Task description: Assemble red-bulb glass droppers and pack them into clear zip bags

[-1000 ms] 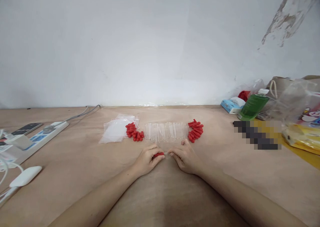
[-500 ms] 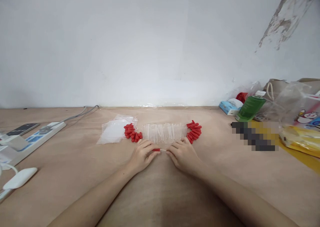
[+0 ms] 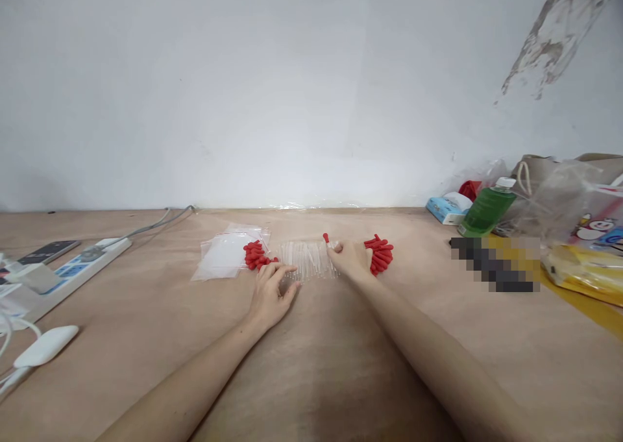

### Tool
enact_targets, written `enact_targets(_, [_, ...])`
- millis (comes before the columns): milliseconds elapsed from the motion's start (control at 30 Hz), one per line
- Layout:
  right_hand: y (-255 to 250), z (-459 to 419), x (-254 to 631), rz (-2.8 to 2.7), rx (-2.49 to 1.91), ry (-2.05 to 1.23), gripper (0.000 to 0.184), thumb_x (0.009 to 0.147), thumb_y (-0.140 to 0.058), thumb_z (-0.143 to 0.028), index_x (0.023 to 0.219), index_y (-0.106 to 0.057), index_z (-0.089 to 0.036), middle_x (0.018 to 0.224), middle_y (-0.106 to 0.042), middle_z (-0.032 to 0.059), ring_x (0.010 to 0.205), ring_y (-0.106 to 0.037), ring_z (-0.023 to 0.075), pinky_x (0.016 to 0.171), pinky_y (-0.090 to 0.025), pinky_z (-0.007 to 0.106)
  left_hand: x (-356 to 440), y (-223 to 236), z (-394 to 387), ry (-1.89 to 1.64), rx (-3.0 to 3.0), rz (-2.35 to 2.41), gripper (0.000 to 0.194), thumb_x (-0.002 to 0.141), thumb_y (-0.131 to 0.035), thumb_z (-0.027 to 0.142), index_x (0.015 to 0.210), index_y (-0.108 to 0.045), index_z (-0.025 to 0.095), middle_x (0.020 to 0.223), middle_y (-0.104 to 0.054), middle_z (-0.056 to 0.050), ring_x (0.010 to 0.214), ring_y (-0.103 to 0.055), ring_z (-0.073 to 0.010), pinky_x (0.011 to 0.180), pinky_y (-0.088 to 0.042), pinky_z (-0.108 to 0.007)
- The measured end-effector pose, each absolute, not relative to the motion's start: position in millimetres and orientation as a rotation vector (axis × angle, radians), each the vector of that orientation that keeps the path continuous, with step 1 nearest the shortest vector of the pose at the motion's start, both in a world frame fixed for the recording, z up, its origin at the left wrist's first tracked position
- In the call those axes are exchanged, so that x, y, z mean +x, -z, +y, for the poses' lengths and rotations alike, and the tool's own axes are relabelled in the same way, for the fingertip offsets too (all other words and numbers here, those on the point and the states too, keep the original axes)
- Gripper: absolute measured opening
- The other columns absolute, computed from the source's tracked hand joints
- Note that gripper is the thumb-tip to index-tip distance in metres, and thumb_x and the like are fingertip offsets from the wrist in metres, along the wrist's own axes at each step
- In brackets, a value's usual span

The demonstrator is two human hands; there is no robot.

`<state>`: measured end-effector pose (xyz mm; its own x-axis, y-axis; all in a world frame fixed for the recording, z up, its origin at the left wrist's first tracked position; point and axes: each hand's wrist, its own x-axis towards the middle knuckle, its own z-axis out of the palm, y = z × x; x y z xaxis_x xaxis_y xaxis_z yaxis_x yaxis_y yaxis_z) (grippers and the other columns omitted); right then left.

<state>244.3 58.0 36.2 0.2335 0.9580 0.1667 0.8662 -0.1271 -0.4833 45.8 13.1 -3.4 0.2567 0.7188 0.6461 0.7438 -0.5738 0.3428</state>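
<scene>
Between my fingers and thumb, my right hand (image 3: 351, 259) pinches a dropper, a thin clear tube with a red rubber bulb (image 3: 326, 237) at its upper end. It is held over a row of clear thin tubes (image 3: 304, 260) lying side by side. My left hand (image 3: 270, 293) rests on the table at the row's left front, its thumb and fingers apart and nothing in them. Close to its fingertips lies a pile of red rubber bulbs (image 3: 254, 255). A second pile of red bulbs (image 3: 382, 254) is just right of my right hand, which partly covers it.
Clear plastic bags (image 3: 224, 255) lie flat behind the left pile. A power strip (image 3: 78, 273), a phone (image 3: 48, 252) and a white plug-like device (image 3: 46, 348) are at left. On the right stand a green bottle (image 3: 487, 208), a tissue pack (image 3: 444, 211) and yellow packaging (image 3: 584, 270).
My hands have parted. My right hand has carried the red-bulbed dropper forward over the tubes, while my left hand has let go, opened and shifted slightly left.
</scene>
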Motion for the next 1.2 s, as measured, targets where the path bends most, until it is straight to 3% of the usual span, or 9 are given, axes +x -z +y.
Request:
enact_targets(267, [-12, 66, 230, -1.726, -2.019, -0.151, 0.034, 0.078, -0.044, -0.042, 0.060, -0.061, -0.019, 0.069, -0.065, 0.0078, 0.071, -0.059, 0.0225, 0.084, -0.024, 0.044, 45, 3, 12, 1.219, -2.475, -1.484, 0.019, 0.076, -0.056, 0.026, 0.094, -0.061, 0.021, 0.093, -0.054, -0.005, 0.090, -0.048, -0.0212, 0.082, -0.040, -0.037])
enact_targets(500, [-16, 54, 234, -1.885, -1.721, -0.141, 0.025, 0.074, -0.052, -0.045, 0.070, -0.060, -0.022, 0.069, -0.062, -0.0003, 0.074, -0.056, 0.0171, 0.081, -0.024, 0.037, 39, 0, 18, 1.156, -2.277, -1.628, 0.018, 0.074, -0.058, 0.029, 0.091, -0.062, 0.023, 0.091, -0.056, -0.004, 0.090, -0.049, -0.0224, 0.081, -0.037, -0.038])
enact_targets(633, [-15, 51, 224, -1.972, -1.656, -0.103, 0.028, 0.070, -0.057, -0.048, 0.070, -0.061, -0.021, 0.074, -0.062, 0.0017, 0.076, -0.054, 0.0178, 0.078, -0.024, 0.036, 29, -9, 24, 1.099, -2.078, -1.767, 0.020, 0.074, -0.058, 0.033, 0.092, -0.062, 0.024, 0.093, -0.056, -0.005, 0.092, -0.048, -0.0248, 0.079, -0.035, -0.039])
enact_targets(933, [-15, 55, 213, -2.036, -1.801, -0.062, 0.021, 0.076, -0.051, -0.032, 0.066, -0.064, -0.019, 0.072, -0.065, 0.0063, 0.074, -0.057, 0.0206, 0.075, -0.025, 0.038, 7, -19, 42, 0.928, -1.972, -1.924, 0.026, 0.068, -0.060, 0.049, 0.075, -0.062, 0.024, 0.084, -0.055, -0.006, 0.088, -0.047, -0.0268, 0.074, -0.032, -0.040])
enact_targets(1200, [-20, 54, 217, -1.938, -1.828, 0.023, 0.029, 0.081, -0.043, -0.030, 0.063, -0.063, -0.019, 0.068, -0.064, 0.0061, 0.070, -0.056, 0.0195, 0.074, -0.025, 0.035, 12, -12, 45, 0.857, -2.086, -1.696, 0.024, 0.074, -0.056, 0.045, 0.086, -0.067, 0.026, 0.101, -0.057, -0.005, 0.097, -0.045, -0.0260, 0.081, -0.027, -0.041])
